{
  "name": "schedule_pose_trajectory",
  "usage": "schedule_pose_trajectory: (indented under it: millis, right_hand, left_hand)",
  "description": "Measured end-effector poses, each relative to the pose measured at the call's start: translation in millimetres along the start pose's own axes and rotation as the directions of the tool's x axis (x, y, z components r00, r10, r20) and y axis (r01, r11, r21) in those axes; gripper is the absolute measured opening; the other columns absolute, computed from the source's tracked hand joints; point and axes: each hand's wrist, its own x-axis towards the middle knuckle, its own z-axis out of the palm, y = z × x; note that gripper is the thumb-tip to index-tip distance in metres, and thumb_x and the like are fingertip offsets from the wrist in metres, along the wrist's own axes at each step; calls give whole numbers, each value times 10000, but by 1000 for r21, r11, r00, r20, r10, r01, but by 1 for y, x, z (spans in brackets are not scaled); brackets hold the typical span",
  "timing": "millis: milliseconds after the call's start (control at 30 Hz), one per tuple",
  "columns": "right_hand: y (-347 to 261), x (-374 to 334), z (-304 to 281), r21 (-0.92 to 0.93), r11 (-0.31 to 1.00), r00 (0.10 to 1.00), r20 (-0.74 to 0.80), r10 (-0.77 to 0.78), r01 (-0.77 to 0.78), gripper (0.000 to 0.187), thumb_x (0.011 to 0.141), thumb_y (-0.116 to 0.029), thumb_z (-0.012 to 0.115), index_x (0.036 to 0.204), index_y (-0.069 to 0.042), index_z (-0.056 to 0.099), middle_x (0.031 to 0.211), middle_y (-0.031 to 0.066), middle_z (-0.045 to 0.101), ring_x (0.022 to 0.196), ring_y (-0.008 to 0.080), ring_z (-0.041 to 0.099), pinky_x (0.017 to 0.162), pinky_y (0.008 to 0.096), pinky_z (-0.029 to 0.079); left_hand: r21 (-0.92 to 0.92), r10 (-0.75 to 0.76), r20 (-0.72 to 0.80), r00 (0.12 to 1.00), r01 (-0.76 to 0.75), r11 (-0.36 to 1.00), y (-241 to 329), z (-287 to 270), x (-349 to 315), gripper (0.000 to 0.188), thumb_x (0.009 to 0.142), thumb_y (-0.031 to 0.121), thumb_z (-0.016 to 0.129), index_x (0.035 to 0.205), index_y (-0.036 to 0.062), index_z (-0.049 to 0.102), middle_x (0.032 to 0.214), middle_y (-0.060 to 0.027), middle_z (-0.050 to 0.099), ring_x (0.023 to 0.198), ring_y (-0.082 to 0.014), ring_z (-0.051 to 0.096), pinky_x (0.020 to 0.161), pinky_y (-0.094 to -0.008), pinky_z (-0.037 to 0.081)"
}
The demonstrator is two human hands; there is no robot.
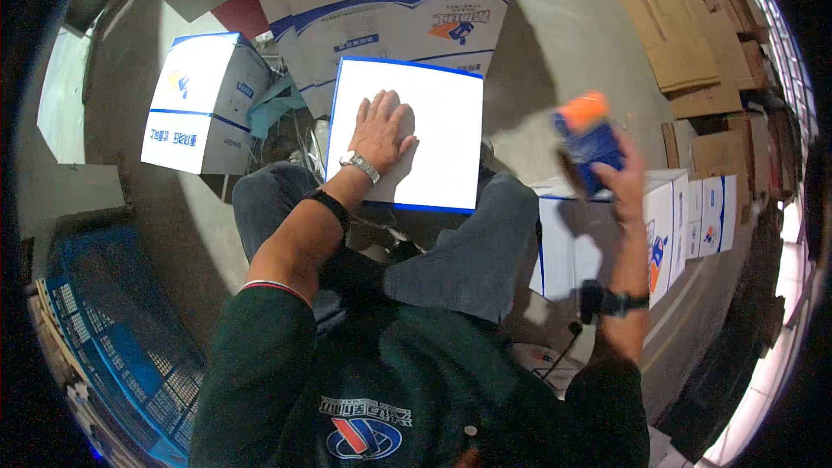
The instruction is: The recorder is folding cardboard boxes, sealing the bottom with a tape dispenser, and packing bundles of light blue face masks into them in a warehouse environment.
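Observation:
A white carton with blue edges (442, 134) stands between my knees, its bright top facing up. My left hand (380, 130) lies flat on that top, fingers stretched out. Out to the right, above another white carton, my right hand (631, 178) is closed around a small blue and orange box (594, 143). This small box is blurred by motion and is held clear of both cartons.
To the left stands a closed white carton with blue stripes (199, 104). Flattened white cartons (381, 26) lie ahead. An upright white carton (572, 247) is by my right knee. Stacked brown cardboard (667, 26) lines the right side; a blue mesh crate (130, 321) is at lower left.

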Motion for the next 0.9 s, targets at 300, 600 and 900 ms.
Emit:
schedule_pose_trajectory:
  millis: [300, 600, 900]
  right_hand:
    - [47, 99, 180, 261, 935, 793, 609, 32, -238, 699, 702, -154, 806, 1305, 40, 510, 1167, 85, 609, 1045, 153, 585, 944, 292, 454]
    - [42, 108, 191, 290, 914, 756, 654, 28, -285, 726, 680, -183, 809, 1308, 32, 514, 1157, 77, 611, 1029, 151, 591, 941, 291, 456]
    - [6, 115, 185, 30, 999, 732, 681, 4, -32, 673, 664, -252, 801, 1254, -10, 586, 1135, 98, 649, 1000, 176, 614, 921, 309, 468]
  left_hand:
    - [-558, -215, -263, 940, 34, 829, -19, 11, 12, 430, 748, 77, 693, 1163, 84, 580, 1170, -158, 582, 1119, -328, 562, 973, -451, 444]
    - [-737, -114, 656, 746, 602, -307, -6, 2, 28, 432, 987, 397, 481, 1004, -2, 647, 773, -54, 647, 623, -143, 613, 553, -276, 507]
    - [-840, -438, 409, 800, 518, 162, -4, -5, 24, 277, 948, 231, 536, 880, 19, 700, 806, -59, 679, 659, -153, 623, 583, -285, 505]
